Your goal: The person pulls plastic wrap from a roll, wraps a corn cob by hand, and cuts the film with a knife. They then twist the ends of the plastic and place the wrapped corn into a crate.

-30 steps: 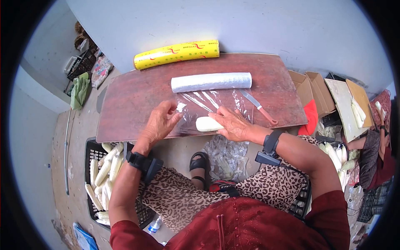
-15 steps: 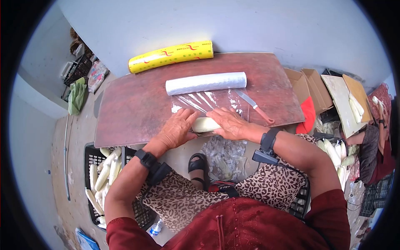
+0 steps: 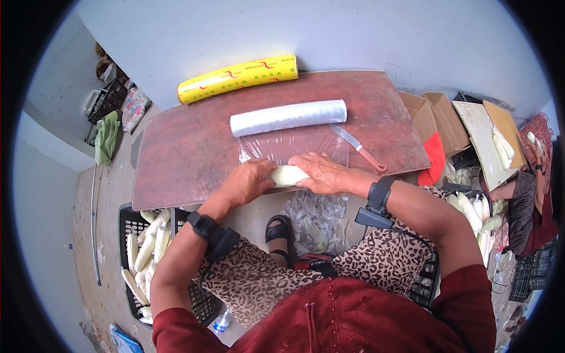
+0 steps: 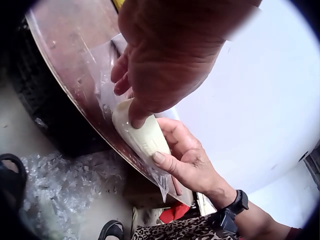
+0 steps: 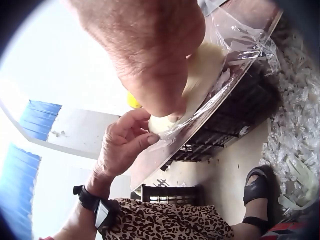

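A pale ear of corn [image 3: 288, 176] lies crosswise near the table's front edge, with clear plastic film round its lower side in the wrist views. My left hand [image 3: 247, 182] grips its left end, thumb on the near side. At the other end my right hand [image 3: 325, 173] holds it between thumb and fingers; the thumb [image 4: 161, 158] shows on the corn in the left wrist view. Behind the hands, a sheet of clear film [image 3: 294, 143] stretches back to a roll of cling film [image 3: 288, 118]. Part of the corn is hidden under the fingers.
A knife [image 3: 369, 157] with a reddish handle lies right of the film. The yellow wrapped roll [image 3: 238, 78] rests along the table's back edge. Beside my left leg a black crate [image 3: 125, 226] holds several ears of corn; more corn [image 3: 468, 212] stands at the right. Crumpled film [image 3: 321, 219] covers the floor below.
My left hand has come from the film's left side onto the corn's left end. Both hands now hold the corn, which sits slightly further left in view.
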Motion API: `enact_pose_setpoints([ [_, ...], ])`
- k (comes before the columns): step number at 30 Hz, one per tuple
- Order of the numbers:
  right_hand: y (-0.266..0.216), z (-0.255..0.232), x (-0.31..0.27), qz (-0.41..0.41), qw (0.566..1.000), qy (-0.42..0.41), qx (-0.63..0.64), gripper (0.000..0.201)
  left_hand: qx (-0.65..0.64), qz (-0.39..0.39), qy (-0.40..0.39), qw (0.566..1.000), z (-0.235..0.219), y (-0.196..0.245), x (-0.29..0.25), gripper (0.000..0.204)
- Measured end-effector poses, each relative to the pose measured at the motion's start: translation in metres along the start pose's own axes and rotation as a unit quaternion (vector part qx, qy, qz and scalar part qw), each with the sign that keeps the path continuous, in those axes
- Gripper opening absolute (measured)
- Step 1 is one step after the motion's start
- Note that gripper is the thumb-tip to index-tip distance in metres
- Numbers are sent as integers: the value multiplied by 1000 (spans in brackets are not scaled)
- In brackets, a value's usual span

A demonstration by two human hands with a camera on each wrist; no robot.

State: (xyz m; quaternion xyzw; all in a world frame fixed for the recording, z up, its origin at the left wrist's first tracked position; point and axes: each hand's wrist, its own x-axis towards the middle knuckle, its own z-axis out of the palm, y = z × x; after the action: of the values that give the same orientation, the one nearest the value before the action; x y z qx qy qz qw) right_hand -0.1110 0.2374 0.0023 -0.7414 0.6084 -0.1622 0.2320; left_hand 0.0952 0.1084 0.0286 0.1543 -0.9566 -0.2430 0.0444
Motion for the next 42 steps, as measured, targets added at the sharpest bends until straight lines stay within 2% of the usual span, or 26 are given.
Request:
enact_pose_setpoints([
  [2, -3, -3, 0, 7, 1000, -22, -8, 53, -7, -25, -22, 999, -5, 4, 3, 34],
  [5, -11, 4, -5, -12, 995, 42, -87, 59, -25, -43, -29, 998, -4, 0, 5, 35],
  [11, -8, 8, -1, 1, 991, 41, -124, 59, -84, -74, -46, 993, -4, -5, 11, 34],
  [14, -6, 4, 2, -8, 993, 55, -104, 54, -86, -80, -61, 991, -7, -6, 14, 32],
  [17, -5, -1, 5, 7, 997, 34, -68, 50, -123, -95, -39, 987, 2, -30, 16, 29],
  [23, 4, -10, 13, 25, 1000, -3, -8, 41, -140, -125, -11, 982, -31, -19, 13, 32],
  [26, 11, -10, 18, 21, 999, -10, 25, 39, -69, -128, -16, 989, -23, -16, 10, 26],
  [29, 8, -15, 19, 33, 998, -9, 49, 39, -29, -149, -87, 985, -24, -30, 15, 18],
  [35, 23, -9, 28, 9, 997, -15, 77, 35, -66, -150, -32, 986, -31, -56, 12, 13],
  [38, 18, -16, 30, 13, 997, -42, 56, 36, 148, -255, 47, 954, -36, -47, 15, 13],
  [41, 15, -21, 30, 7, 997, -48, 58, 36, 128, -139, 237, 953, -36, -27, 21, 18],
  [42, 15, -23, 31, 15, 996, -64, 52, 35, 84, -97, 222, 967, -33, -17, 27, 20],
])
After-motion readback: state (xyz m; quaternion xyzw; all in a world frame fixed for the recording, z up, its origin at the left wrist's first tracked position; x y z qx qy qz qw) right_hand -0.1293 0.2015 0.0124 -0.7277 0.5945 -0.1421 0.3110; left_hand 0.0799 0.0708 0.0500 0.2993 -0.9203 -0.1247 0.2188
